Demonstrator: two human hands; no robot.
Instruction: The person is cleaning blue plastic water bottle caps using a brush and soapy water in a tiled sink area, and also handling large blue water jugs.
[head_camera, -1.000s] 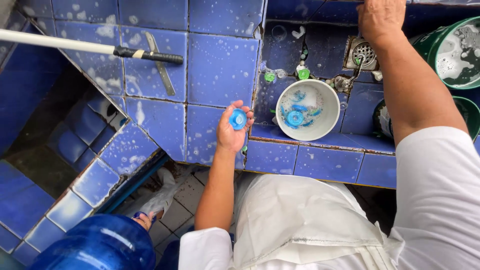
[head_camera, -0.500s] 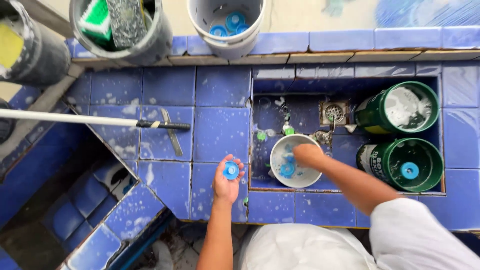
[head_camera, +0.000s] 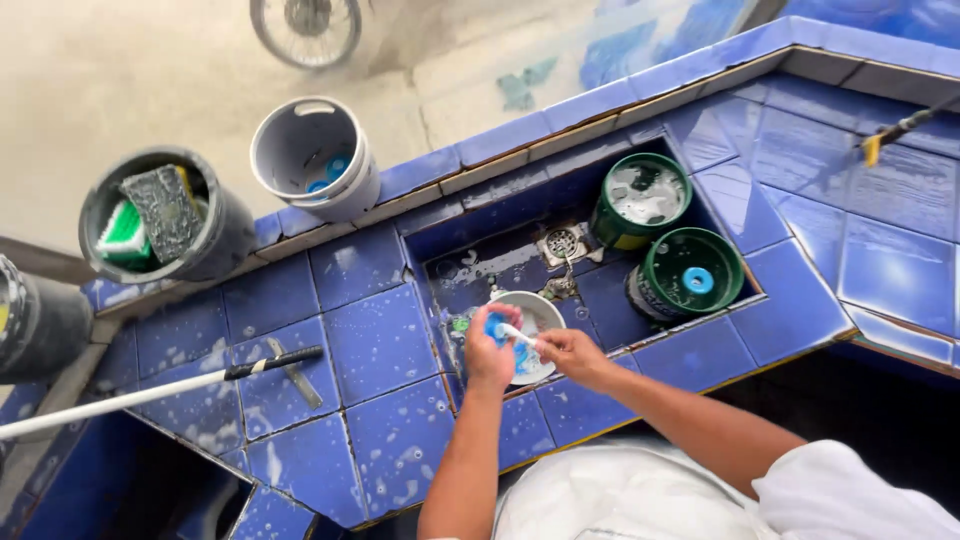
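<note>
While the left hand (head_camera: 490, 352) fingers grasp a small round blue plastic cap (head_camera: 496, 325), the right hand (head_camera: 568, 350) clenches a thin white brush (head_camera: 516, 335) above a white bowl (head_camera: 545, 308) in the blue-tiled surface (head_camera: 380, 340).

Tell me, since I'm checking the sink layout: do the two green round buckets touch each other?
Cannot tell. In the head view the green round buckets overlap, hiding any contact or gap.

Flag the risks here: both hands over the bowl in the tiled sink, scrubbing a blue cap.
1. The small blue plastic cap in the left hand looks wet; it could slip into the white round bowl or toward the metal drain grate.
2. The thin white brush in the right hand may flick suds.
3. The blue tiled counter is soapy, so the white long-handled tool could slide.
</note>
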